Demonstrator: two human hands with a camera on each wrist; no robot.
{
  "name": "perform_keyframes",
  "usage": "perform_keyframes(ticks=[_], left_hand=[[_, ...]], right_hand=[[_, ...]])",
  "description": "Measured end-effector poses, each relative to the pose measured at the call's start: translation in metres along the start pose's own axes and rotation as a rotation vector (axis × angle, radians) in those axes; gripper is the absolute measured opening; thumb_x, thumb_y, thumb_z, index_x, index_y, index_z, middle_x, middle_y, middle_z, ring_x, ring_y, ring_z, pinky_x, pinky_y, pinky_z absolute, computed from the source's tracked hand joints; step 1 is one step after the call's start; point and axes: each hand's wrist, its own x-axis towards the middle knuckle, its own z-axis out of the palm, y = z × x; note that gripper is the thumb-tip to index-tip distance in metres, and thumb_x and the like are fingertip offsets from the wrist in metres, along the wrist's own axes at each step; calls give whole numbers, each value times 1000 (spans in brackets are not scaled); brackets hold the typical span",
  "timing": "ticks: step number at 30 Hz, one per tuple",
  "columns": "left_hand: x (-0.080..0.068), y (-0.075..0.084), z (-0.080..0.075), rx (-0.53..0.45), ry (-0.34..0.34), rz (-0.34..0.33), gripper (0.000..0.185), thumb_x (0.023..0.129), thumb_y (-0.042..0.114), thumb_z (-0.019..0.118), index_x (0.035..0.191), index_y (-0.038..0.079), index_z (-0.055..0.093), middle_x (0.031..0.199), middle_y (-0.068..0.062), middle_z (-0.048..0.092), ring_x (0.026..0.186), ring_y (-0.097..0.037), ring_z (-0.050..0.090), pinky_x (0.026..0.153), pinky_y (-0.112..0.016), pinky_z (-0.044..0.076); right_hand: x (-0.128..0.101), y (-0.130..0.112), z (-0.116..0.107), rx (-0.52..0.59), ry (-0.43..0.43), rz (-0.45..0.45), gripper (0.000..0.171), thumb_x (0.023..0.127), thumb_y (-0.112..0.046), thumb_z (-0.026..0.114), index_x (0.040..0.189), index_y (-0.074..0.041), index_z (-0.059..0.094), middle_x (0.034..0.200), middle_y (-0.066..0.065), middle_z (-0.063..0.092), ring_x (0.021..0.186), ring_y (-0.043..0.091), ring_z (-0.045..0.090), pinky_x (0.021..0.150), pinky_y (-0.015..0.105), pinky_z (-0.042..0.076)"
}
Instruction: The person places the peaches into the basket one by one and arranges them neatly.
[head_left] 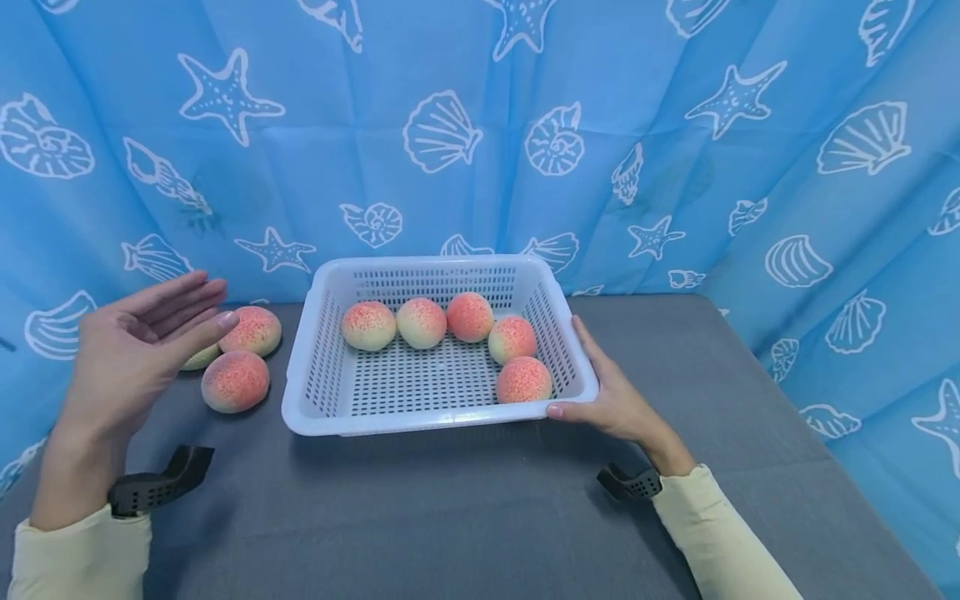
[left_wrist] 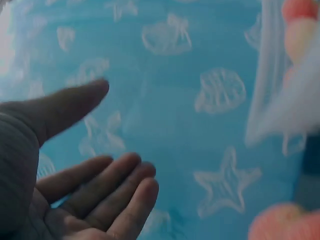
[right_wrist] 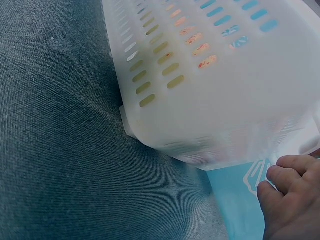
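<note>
A white plastic basket (head_left: 442,422) with slotted walls stands at the middle of the table, several pink-and-cream peaches (head_left: 422,323) inside it along the back and right. My right hand (head_left: 618,400) grips its near right corner, thumb on the front rim and fingers along the right side. In the right wrist view, curled fingers (right_wrist: 287,177) appear beside the basket wall (right_wrist: 240,95). My left hand (head_left: 135,346) is raised at the left, fingers extended and thumb apart, holding nothing. Near it lie a peach (head_left: 236,382), another peach (head_left: 252,331) and a yellowish one (head_left: 201,358), mostly hidden.
A dark grey cloth (head_left: 450,517) covers the table. Behind it and on the right hangs a blue curtain (head_left: 337,158) with white shells and starfish. Black bands (head_left: 157,487) sit on both wrists.
</note>
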Motion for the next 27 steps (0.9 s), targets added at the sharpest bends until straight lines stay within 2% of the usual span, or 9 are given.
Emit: perform_keyframes(ticks=[3,6,10,14,19,22,25,27], left_hand=[[3,-20,-11,26,-32,-36,67,87,0,79,148,1,51,125,9,65,110,3,63,80,-13,51],[5,-43,-23,47,-99,-80,69,87,0,79,148,0,49,122,15,64,107,7,63,80,-12,50],[5,-68,-37,-86,-216,-166,66,87,-6,77,146,1,50,120,15,67,106,4,66,80,-14,52],[3,-83,-44,-108,-282,-253,64,89,-5,76,147,4,51,121,18,68,108,4,65,81,-15,52],[1,-93,-49,-65,-289,-249,71,88,-2,77,152,3,46,124,19,66,112,8,61,84,-12,50],[1,-96,-51,33,-290,-238,75,88,5,80,153,3,44,129,17,63,112,12,58,84,-11,49],[1,-99,-51,228,-324,-235,79,87,20,83,153,3,44,141,-1,60,115,12,55,84,-11,48],[2,-102,-49,319,-349,-239,80,88,26,83,154,4,43,149,-15,52,116,12,54,85,-12,48]], right_hand=[[0,0,0,-1,-1,3,123,79,-7,86,164,-28,0,163,23,22,127,50,50,86,41,57],[0,0,0,1,-2,7,123,79,-8,86,164,-29,0,163,23,22,128,50,50,87,42,56],[0,-1,0,11,-4,7,124,78,-8,86,164,-28,-1,164,23,21,128,50,50,87,43,56],[0,-1,0,19,-5,4,125,78,-6,86,165,-27,-2,164,23,21,128,50,50,87,42,56],[1,-2,0,17,-6,9,126,77,-7,86,165,-27,-2,164,22,21,129,49,49,87,42,56],[0,-3,0,17,-5,15,126,77,-7,86,164,-28,-2,165,21,20,130,50,48,88,43,56],[0,-4,0,14,-1,20,126,77,-7,87,164,-28,-2,165,20,20,130,50,48,88,43,56],[-1,-4,0,12,-1,22,127,77,-8,87,164,-29,-2,165,20,20,129,50,49,88,43,56]])
